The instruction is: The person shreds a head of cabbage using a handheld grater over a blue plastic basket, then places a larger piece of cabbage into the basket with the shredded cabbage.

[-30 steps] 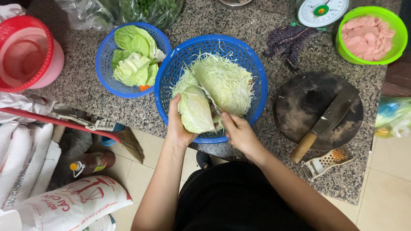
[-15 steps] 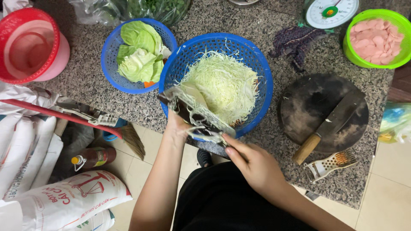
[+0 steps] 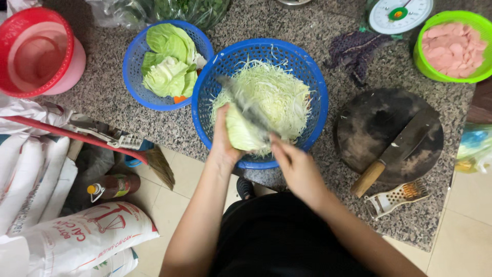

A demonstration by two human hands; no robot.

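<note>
The left hand has its fingers wrapped around a pale cabbage wedge at the near rim of the large blue basket. The right hand fingers grip a blurred slicer lying across the wedge. Shredded cabbage fills the basket on the speckled table.

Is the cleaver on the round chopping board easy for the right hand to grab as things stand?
Probably not straight away: the right hand is busy gripping a slicer over the blue basket. The cleaver lies unobstructed on the chopping board, handle toward the person, just right of that hand.
</note>
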